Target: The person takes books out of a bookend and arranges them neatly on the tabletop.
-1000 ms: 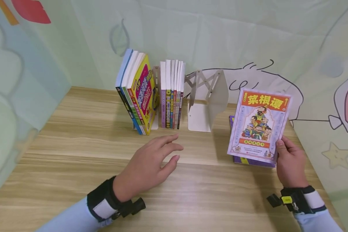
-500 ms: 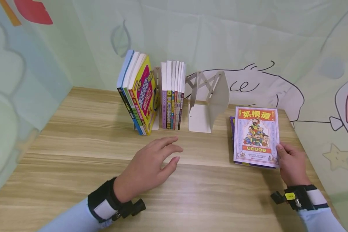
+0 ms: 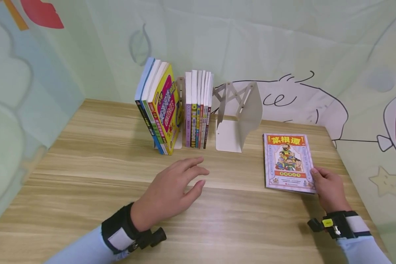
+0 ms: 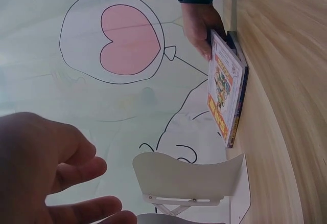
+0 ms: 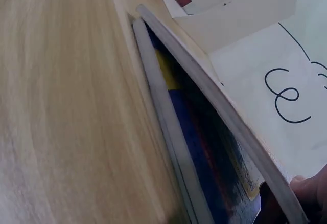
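Observation:
A thin paperback book (image 3: 288, 163) with an orange title band and cartoon figures on its pale cover lies at the table's right side. The right hand (image 3: 330, 190) pinches its lower right edge. Beneath is a book with a blue and yellow cover (image 5: 176, 109), flat on the table. In the right wrist view the upper book (image 5: 217, 101) slants over it, raised at the hand's end and meeting it at the far end. The left hand (image 3: 169, 190) holds nothing, fingers spread and slightly bent, in front of the book rack (image 3: 229, 137).
The pale metal rack has crossed struts and a bare right section. Several upright slim books (image 3: 198, 110) fill its middle. At its left, a few larger books (image 3: 158, 110) lean. A printed cloth wall (image 3: 198, 33) stands behind the wooden table (image 3: 217, 227).
The right hand has lowered the orange-titled book from a raised, tilted position onto the book beneath, its cover now nearly hiding the lower one. The left hand has stayed in place.

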A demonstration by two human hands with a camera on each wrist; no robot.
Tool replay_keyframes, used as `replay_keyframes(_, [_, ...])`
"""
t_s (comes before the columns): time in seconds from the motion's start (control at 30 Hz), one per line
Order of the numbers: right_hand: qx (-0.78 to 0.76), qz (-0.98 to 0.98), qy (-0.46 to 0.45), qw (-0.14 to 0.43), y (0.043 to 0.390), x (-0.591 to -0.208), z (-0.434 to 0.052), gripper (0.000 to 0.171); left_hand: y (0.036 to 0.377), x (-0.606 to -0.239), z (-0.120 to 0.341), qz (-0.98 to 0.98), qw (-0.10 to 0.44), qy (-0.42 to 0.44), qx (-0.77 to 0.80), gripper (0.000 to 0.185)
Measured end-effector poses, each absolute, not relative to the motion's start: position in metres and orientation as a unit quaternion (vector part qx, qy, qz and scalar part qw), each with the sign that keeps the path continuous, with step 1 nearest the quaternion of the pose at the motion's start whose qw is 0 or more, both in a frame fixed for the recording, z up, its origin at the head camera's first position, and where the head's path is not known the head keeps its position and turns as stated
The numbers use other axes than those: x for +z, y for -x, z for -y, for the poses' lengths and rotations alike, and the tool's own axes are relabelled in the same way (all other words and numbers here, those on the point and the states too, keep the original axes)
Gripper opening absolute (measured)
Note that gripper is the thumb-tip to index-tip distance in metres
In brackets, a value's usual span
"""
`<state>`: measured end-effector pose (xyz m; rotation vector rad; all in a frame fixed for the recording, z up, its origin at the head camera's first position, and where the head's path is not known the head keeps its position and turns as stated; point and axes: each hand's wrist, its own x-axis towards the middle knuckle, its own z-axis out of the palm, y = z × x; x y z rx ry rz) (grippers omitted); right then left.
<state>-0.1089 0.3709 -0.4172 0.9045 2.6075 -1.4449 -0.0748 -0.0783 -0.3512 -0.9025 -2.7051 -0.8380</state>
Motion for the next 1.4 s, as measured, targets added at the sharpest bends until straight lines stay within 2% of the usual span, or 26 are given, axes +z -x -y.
replay_keyframes(0.63, [-0.432,-0.843,-0.318,0.042,0.109,-0.420,-0.373,0.067,0.074,-0.357,0.078,0.906,0.086,0.308,-0.278,0.025])
replay_keyframes(0.97, [-0.376,-0.883,-0.280,-0.026,0.106,-0.410,-0.361,0.059,0.075,-0.358,0.077,0.910,0.082,0.308,-0.266,0.029])
replay_keyframes(1.07, [-0.357,-0.902,-0.238,-0.047,0.103,-0.405,-0.351,0.056,0.075,-0.358,0.078,0.911,0.083,0.307,-0.263,0.031])
replay_keyframes(1.23, [-0.329,-0.936,-0.101,-0.081,0.097,-0.401,-0.331,0.051,0.076,-0.358,0.077,0.916,0.077,0.299,-0.255,0.036])
replay_keyframes(1.4, [-0.332,-0.941,0.021,-0.066,0.090,-0.396,-0.309,0.049,0.076,-0.359,0.077,0.917,0.071,0.294,-0.262,0.040])
